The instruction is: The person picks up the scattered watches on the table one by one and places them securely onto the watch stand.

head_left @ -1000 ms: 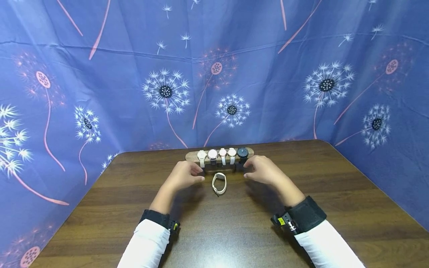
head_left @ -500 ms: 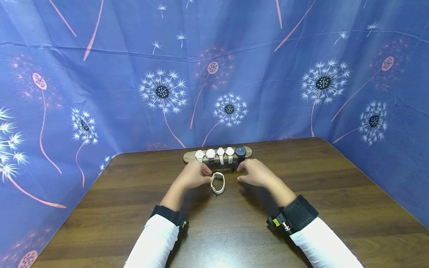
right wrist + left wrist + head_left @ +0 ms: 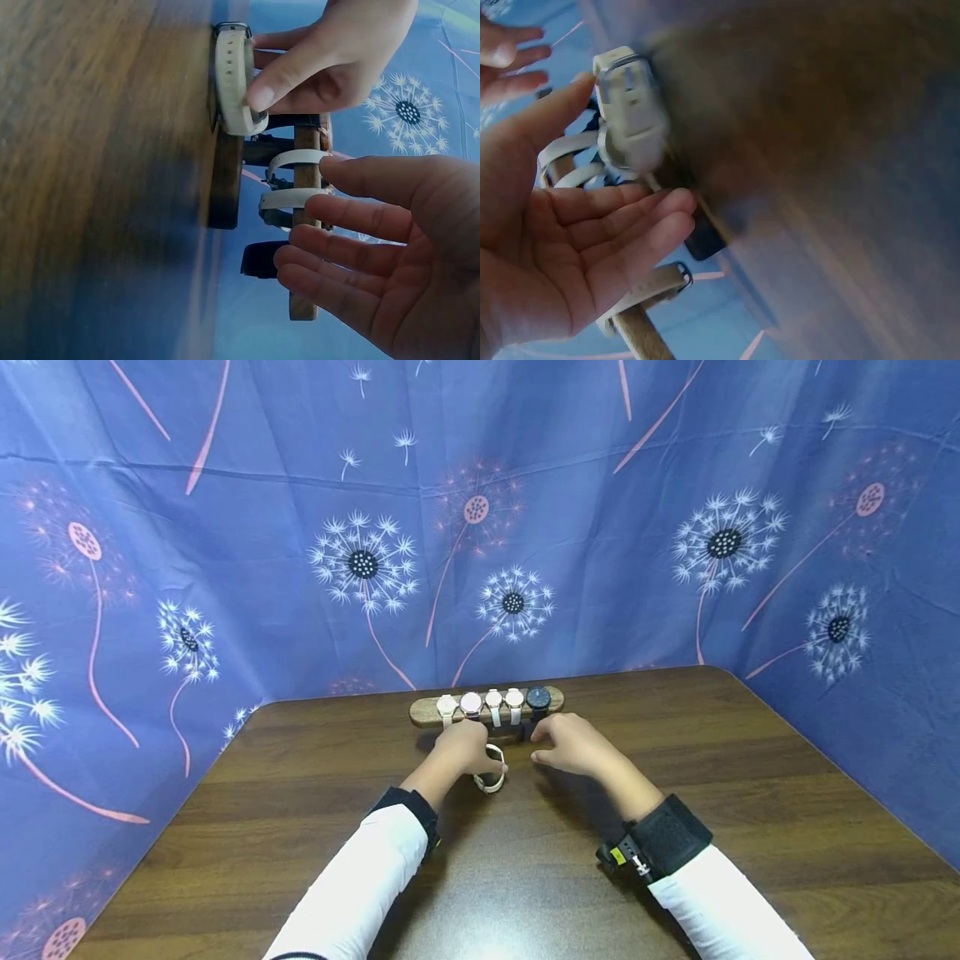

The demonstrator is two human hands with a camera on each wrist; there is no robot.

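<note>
A cream-strapped watch (image 3: 491, 788), its strap buckled into a loop, stands on the table in front of a wooden watch stand (image 3: 424, 713). My left hand (image 3: 467, 750) reaches around this watch, partly covering it in the head view. In the left wrist view the thumb tip is right at the strap (image 3: 630, 101), while the fingers (image 3: 641, 232) extend below it, fairly straight. My right hand (image 3: 576, 745) hovers just right of the watch, near the stand's right end. Its fingers are loosely bent, with nothing between them.
Several watches sit along the stand's bar, among them a black one (image 3: 538, 697) at the right end and a white-strapped one (image 3: 514, 699) beside it. The stand's dark base (image 3: 225, 187) rests on the brown wooden table (image 3: 300, 793). A blue floral curtain (image 3: 285, 568) hangs behind.
My left hand has moved right, from beside the loose watch to around it. My right hand shifted slightly left at first, then stayed almost still. The head view has shifted a little.
</note>
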